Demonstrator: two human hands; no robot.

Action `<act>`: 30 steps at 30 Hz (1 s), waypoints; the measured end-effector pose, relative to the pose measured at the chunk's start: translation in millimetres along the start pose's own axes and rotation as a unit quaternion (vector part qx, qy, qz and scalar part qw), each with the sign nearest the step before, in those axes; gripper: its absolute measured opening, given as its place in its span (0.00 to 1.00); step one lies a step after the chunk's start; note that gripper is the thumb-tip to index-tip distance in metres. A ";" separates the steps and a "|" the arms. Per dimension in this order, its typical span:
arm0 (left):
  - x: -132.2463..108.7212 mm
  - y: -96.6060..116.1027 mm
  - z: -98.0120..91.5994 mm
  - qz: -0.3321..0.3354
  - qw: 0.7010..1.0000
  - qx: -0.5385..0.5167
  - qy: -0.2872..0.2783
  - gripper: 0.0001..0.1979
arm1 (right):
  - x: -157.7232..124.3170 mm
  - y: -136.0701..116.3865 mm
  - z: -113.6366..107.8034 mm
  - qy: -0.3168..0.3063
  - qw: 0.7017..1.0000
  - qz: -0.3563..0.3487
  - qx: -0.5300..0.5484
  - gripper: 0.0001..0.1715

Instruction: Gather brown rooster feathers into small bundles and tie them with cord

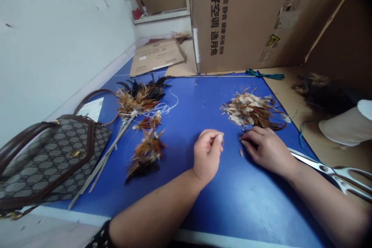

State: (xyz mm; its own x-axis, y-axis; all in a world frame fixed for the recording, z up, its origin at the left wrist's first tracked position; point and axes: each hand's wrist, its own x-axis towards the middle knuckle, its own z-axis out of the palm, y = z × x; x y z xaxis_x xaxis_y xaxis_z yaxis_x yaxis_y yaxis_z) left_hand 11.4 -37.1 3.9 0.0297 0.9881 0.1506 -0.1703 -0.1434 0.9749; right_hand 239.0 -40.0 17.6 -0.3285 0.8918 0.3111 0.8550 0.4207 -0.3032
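Note:
My left hand [207,157] is closed above the blue table [186,124], thumb pressed against the curled fingers. Whatever lies in that pinch is too small to make out. To its right, my right hand [270,149] reaches down at the near edge of a pile of brown and cream feathers [248,110]. Its thumb and forefinger come together low over the table, and what they pinch, if anything, cannot be made out. One small loose feather [241,152] lies just below these fingertips. Scissors [327,168] with metal handles rest partly behind my right forearm.
At left lie a feather bundle [136,97] on pale sticks [107,159], white string [162,108] and a smaller brown feather bunch [147,153]. A patterned handbag [58,155] stands at the left edge. Behind rises a large cardboard box [247,19]; a white roll [343,124] is at right.

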 end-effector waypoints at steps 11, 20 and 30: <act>-2.1 -2.9 10.9 -0.141 0.983 -0.096 -0.068 0.14 | 2.3 -39.0 1.1 0.035 0.935 0.146 0.320 0.17; -4.4 -0.2 12.7 -0.150 0.978 -0.114 -0.091 0.16 | 4.6 -56.2 3.2 -0.030 0.837 0.207 0.505 0.24; -4.3 -1.5 11.7 -0.132 0.978 -0.123 -0.105 0.14 | 3.1 -54.6 5.2 -0.052 0.801 0.201 0.562 0.23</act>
State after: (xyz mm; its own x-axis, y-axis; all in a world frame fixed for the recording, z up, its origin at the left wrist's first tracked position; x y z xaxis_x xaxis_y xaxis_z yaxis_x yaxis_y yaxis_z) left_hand 23.1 -41.8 3.7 0.3023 0.9522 -0.0443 -0.3613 0.1575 0.9191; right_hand 189.2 -59.3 30.5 -0.1984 0.9774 -0.0734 0.0185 -0.0712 -0.9973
